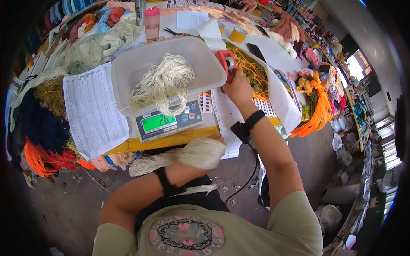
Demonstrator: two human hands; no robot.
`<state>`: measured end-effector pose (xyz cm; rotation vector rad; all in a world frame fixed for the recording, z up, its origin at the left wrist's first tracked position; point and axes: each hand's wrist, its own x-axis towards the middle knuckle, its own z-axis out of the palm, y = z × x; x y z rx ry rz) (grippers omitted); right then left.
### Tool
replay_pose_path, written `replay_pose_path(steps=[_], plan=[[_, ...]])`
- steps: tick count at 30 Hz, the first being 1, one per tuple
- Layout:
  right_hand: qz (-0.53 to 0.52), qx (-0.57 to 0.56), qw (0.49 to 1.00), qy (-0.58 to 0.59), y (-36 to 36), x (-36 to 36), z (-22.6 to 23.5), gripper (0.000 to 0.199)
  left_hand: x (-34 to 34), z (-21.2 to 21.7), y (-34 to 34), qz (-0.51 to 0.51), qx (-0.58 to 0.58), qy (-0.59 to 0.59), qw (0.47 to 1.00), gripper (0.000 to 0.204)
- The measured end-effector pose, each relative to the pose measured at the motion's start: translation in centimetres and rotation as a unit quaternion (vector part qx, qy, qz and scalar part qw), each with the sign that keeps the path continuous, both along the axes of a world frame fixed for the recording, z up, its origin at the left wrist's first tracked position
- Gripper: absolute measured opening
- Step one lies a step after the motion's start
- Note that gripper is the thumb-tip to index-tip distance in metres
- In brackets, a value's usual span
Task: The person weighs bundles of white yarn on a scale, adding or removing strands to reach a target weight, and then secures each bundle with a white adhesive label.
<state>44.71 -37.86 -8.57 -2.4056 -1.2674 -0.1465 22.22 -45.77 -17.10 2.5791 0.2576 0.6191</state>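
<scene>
My left hand (184, 170) is closed round a skein of cream yarn (201, 152), held low before the table's front edge; motion smears it, and most of the fingers are hidden. With my right hand (239, 88) I grip a red tape dispenser (223, 57) at the right end of a translucent plastic tub (128, 55). The tub rests on a digital scale (190, 119) whose green display is lit. Inside it lies a loose heap of cream yarn (164, 79), with one loop hanging over the near rim.
Printed sheets (92, 111) lie left of the tub. Coloured yarn bundles (47, 123) crowd both sides. Toward the back are a pink-lidded bottle (152, 23), scissors (175, 32), yellow tape rolls (238, 35) and a phone (256, 52). A black cable (250, 179) hangs from my right wrist device.
</scene>
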Motion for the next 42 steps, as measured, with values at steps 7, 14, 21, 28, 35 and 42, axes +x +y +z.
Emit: replay_pose_path(steps=[7, 14, 21, 28, 35, 42], plan=[[0.161, 0.082, 0.979, 0.097, -2.6, 3.5, -1.2, 0.096, -15.6, 11.7, -0.4, 0.012, -0.193, -0.006, 0.981, 0.021], [0.117, 0.232, 0.963, 0.077, -6.1, 2.3, 0.0, 0.073, -28.3, 17.9, -2.9, 0.178, -0.430, -0.340, 0.817, 0.048], [0.284, 0.244, 0.850, 0.371, -11.5, -15.2, 3.6, 0.011, -28.0, 13.1, 0.1, 0.251, -0.598, -0.302, 0.698, 0.063], [0.487, 0.063, 0.725, 0.483, -10.9, -29.5, 5.8, 0.020, -24.2, 13.4, -0.7, 0.036, -0.607, -0.381, 0.696, 0.068], [0.419, -0.009, 0.683, 0.599, -10.7, -31.4, 6.8, 0.008, -25.9, 12.0, -0.3, 0.037, -0.602, -0.353, 0.715, 0.072], [0.485, 0.048, 0.757, 0.436, -10.6, -32.4, 5.9, 0.006, -25.8, 11.9, -0.6, 0.060, -0.582, -0.376, 0.719, 0.066]])
